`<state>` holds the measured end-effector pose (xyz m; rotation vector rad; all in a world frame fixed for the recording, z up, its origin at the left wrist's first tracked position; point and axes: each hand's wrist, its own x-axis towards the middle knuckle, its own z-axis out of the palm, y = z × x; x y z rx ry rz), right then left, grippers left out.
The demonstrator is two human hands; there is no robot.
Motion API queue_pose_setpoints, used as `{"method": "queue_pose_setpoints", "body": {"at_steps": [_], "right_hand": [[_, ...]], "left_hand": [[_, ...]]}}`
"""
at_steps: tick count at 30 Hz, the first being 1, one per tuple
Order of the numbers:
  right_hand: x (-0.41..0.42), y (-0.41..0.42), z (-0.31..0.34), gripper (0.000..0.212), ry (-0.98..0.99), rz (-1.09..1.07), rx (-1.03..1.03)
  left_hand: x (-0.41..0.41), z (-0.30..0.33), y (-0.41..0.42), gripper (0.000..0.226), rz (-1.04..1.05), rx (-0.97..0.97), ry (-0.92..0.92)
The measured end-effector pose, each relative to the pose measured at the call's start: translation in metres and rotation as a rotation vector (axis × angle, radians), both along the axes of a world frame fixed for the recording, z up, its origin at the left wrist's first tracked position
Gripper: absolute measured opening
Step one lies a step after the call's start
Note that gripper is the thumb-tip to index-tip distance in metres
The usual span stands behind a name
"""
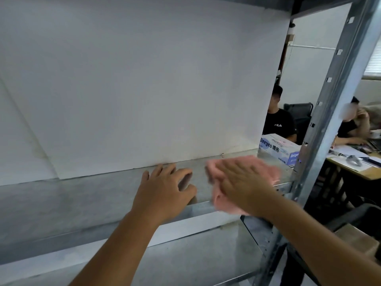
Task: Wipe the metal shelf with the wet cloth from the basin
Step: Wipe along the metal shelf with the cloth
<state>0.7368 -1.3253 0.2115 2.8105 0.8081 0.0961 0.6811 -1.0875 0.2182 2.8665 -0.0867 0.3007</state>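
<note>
The metal shelf runs across the middle of the head view, grey and dull. A pink cloth lies flat on its right part, blurred by motion. My right hand presses flat on top of the cloth, fingers stretched out toward the left. My left hand rests on the shelf just left of the cloth, fingers spread, thumb hooked near the front edge; it holds nothing. The basin is not in view.
A white board stands along the back of the shelf. A metal upright rises at the right, with a blue-and-white tissue box behind it. A lower shelf sits underneath. Two seated people and a cluttered desk are at right.
</note>
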Motion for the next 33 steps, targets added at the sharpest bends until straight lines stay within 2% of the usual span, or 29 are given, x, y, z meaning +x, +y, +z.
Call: {"method": "queue_pose_setpoints", "body": {"at_steps": [1, 3, 4, 6, 7, 9, 10, 13, 15, 18, 20, 22, 23, 25, 27, 29, 31, 32, 33], "right_hand": [[-0.012, 0.01, -0.002, 0.07, 0.037, 0.048, 0.102], [-0.017, 0.008, 0.004, 0.09, 0.088, 0.051, 0.148], [-0.007, -0.005, 0.006, 0.096, 0.067, 0.034, 0.124], [0.016, -0.035, 0.01, 0.092, 0.016, -0.083, 0.054], [0.023, -0.047, 0.014, 0.1, -0.012, -0.132, -0.009], [0.03, -0.051, 0.014, 0.136, -0.015, -0.177, -0.152], [0.026, -0.042, 0.012, 0.138, 0.017, -0.2, -0.166], [-0.002, -0.008, 0.006, 0.096, 0.048, -0.157, 0.043], [-0.015, -0.011, 0.006, 0.09, 0.045, -0.095, 0.044], [-0.008, -0.036, 0.018, 0.079, 0.018, -0.179, -0.036], [-0.001, -0.037, 0.022, 0.085, 0.016, -0.25, -0.062], [-0.002, -0.023, 0.019, 0.103, 0.044, -0.183, -0.123], [-0.004, -0.018, 0.015, 0.102, 0.05, -0.146, -0.137], [-0.009, -0.018, 0.016, 0.083, 0.025, -0.115, -0.122], [-0.007, -0.025, 0.022, 0.08, 0.023, -0.156, -0.071], [0.0, -0.029, 0.027, 0.09, 0.032, -0.181, -0.075], [0.007, -0.022, 0.023, 0.122, 0.043, -0.14, -0.075], [0.004, -0.016, 0.018, 0.127, 0.055, -0.123, -0.073], [-0.004, -0.01, 0.016, 0.116, 0.048, -0.106, -0.085]], "left_hand": [[0.0, 0.0, 0.0, 0.068, 0.001, 0.002, 0.003], [0.0, 0.001, 0.0, 0.069, 0.002, 0.004, 0.01], [0.0, 0.0, 0.0, 0.065, 0.0, 0.002, 0.01], [-0.002, 0.0, 0.0, 0.058, -0.007, 0.0, 0.003], [-0.003, 0.0, 0.0, 0.056, -0.008, -0.001, 0.001], [-0.003, 0.001, 0.0, 0.055, -0.007, -0.001, -0.001], [-0.002, 0.001, 0.0, 0.055, -0.008, -0.002, -0.001], [-0.002, 0.0, 0.0, 0.056, -0.011, -0.002, 0.007], [-0.001, 0.0, 0.0, 0.055, -0.014, -0.002, 0.008], [-0.002, 0.002, -0.001, 0.051, -0.02, -0.004, 0.005], [-0.003, 0.001, -0.001, 0.049, -0.018, -0.007, -0.003], [-0.004, 0.0, 0.0, 0.05, -0.018, -0.009, -0.007], [-0.004, 0.0, 0.0, 0.05, -0.019, -0.009, -0.004], [-0.003, 0.0, 0.001, 0.05, -0.021, -0.007, 0.0], [-0.003, 0.0, 0.001, 0.05, -0.022, -0.001, 0.0], [-0.003, 0.0, 0.0, 0.052, -0.024, 0.003, 0.004], [-0.002, 0.0, 0.001, 0.053, -0.021, 0.002, 0.008], [-0.002, 0.0, 0.001, 0.053, -0.019, 0.002, 0.011], [-0.003, 0.0, 0.001, 0.053, -0.018, -0.001, 0.014]]}}
